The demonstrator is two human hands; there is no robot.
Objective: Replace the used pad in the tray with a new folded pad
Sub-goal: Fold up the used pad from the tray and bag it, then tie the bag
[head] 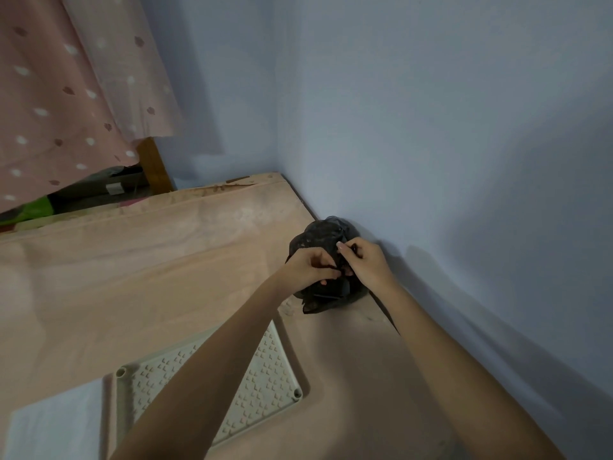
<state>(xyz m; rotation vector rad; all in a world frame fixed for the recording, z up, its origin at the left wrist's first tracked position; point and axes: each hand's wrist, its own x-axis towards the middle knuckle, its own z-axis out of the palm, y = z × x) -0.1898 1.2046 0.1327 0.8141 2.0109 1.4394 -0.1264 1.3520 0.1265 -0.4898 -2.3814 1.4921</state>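
A black plastic bag (323,234) sits on the floor against the blue wall. My left hand (306,265) and my right hand (366,263) both pinch the bag's top, fingers closed on the plastic. What the bag holds is hidden. Below my forearms lies a pale tray (268,370) with a raised stud pattern and bare of any pad. A white folded pad (53,423) lies flat on the floor to the tray's left.
The pinkish floor (132,277) runs to the blue wall (431,127) on the right. A pink patterned cloth (49,94) hangs at upper left over a wooden post (154,166), with dark clutter under it.
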